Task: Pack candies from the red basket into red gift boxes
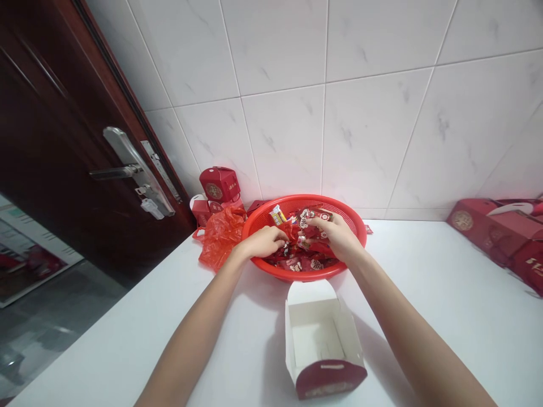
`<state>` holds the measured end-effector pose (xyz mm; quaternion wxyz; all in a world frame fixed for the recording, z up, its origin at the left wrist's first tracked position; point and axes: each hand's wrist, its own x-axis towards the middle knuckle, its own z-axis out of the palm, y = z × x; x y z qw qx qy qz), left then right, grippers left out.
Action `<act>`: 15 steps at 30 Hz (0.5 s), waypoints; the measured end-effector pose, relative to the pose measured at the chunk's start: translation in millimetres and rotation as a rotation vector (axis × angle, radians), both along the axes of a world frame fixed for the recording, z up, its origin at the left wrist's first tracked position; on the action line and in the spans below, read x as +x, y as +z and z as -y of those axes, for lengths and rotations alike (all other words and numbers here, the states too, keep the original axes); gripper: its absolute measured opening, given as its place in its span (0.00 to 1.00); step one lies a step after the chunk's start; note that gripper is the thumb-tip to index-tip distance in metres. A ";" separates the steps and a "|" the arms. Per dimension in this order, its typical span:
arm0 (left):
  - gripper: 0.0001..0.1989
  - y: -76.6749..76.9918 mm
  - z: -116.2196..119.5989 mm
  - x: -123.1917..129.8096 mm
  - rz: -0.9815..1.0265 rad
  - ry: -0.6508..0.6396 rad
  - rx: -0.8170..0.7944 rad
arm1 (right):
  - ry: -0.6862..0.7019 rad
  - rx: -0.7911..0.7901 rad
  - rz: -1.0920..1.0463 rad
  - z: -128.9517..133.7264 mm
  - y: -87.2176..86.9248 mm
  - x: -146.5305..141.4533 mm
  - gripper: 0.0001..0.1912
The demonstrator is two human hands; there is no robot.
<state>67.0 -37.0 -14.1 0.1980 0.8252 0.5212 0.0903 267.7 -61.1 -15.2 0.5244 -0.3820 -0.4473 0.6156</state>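
Both my hands reach into a red plastic basket (pixel 360 226) of wrapped candies. My right hand (pixel 339 233) grips a dark red patterned candy packet (pixel 311 217) between thumb and fingers, above the heap. At the basket's left side, my left hand (pixel 263 242) has its fingers bent down among the wrappers; what they pinch, if anything, is hidden. A yellow-and-white wrapped candy (pixel 278 215) lies near the back of the heap. In front of the basket, between my forearms, stands an open gift box (pixel 331 379), white inside and dark red outside, with nothing in it.
Left of the basket lies a crumpled red plastic bag (pixel 220 234), with folded red gift boxes (pixel 219 183) behind it. More red boxes (pixel 487 229) stand at the right end of the white table (pixel 237 333). A tiled wall (pixel 284 141) and a dark door (pixel 63 113) border it.
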 end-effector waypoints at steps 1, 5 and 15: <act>0.14 -0.2 -0.5 -0.6 0.044 0.011 0.000 | -0.001 -0.006 -0.003 -0.2 -0.5 0.2 0.07; 0.17 -0.5 -1.2 -1.1 0.091 0.103 0.016 | -0.023 -0.024 -0.003 0.5 -0.1 0.1 0.07; 0.20 4.1 3.3 6.2 -0.060 -0.105 0.070 | -0.070 -0.019 -0.019 -0.4 0.5 -0.9 0.09</act>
